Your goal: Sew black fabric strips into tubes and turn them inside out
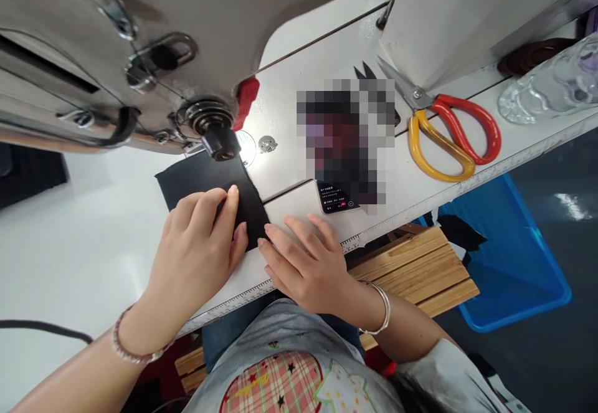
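A piece of black fabric (250, 204) lies flat on the white sewing machine table, its far end under the machine head. My left hand (200, 238) rests on top of it, index finger stretched forward and thumb apart; the tips of its other fingers are hidden. Beside the fabric's right edge, my right hand (306, 263) is open, fingers spread over the table near its front edge. The machine's dark presser knob (222, 139) sits just beyond the left hand. The needle and presser foot are hidden behind the machine head.
Right of the hands lies a phone (336, 196), mostly blurred out. Scissors (439, 120) with red and yellow handles lie farther right, near a clear ridged bottle (549, 83). A ruler tape (233, 301) runs along the table edge. Below are a wooden slatted seat (415, 266) and blue bin (518, 263).
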Available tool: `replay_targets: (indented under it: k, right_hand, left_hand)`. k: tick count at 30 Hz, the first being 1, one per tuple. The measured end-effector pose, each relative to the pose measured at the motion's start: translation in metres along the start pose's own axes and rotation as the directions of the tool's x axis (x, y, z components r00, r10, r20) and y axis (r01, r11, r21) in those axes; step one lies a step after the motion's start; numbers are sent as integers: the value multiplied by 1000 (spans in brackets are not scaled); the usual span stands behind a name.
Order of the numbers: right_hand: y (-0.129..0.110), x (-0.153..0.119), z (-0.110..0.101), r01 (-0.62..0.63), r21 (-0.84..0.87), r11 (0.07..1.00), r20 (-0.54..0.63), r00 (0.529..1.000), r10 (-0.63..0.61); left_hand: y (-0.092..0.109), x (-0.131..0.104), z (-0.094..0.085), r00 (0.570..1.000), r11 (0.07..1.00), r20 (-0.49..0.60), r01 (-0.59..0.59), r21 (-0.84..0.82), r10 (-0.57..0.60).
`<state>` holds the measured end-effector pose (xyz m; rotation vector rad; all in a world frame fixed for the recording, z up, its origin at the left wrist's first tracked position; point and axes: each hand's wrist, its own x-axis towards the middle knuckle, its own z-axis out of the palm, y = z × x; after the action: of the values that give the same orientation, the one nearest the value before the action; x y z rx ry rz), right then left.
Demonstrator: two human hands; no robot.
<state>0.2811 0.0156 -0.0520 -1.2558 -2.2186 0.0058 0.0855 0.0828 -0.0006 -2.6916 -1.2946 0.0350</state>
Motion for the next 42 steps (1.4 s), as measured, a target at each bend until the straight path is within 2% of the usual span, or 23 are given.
replay_targets:
  k: [9, 15, 19, 28, 37, 42]
  right_hand:
    - [-1, 2, -3, 7, -3, 1000, 37, 999, -6]
    - [-3, 5, -4, 3, -24, 1000, 42, 999, -2]
    - [-3, 5, -5, 11, -38, 999, 63, 998, -9]
    - [-5, 10, -8, 24, -57, 998, 77, 997, -20]
    - [0, 22, -11, 43, -55, 998, 126, 991, -36]
    - [2, 32, -11, 45, -57, 997, 149, 988, -36]
  left_hand:
    - [0, 2, 6, 999, 994, -44, -9, -106, 4]
    - [1, 1, 8, 983, 977, -170, -101, -189, 69]
    - [2, -1, 10, 969, 976, -220, -151, -160, 114]
    - [3, 1, 9, 952, 983, -284, -146, -112, 109]
    - [-1, 7, 10, 949, 989, -295, -133, -67, 108]
    - [-8, 13, 13, 947, 987, -311, -119, -105, 81]
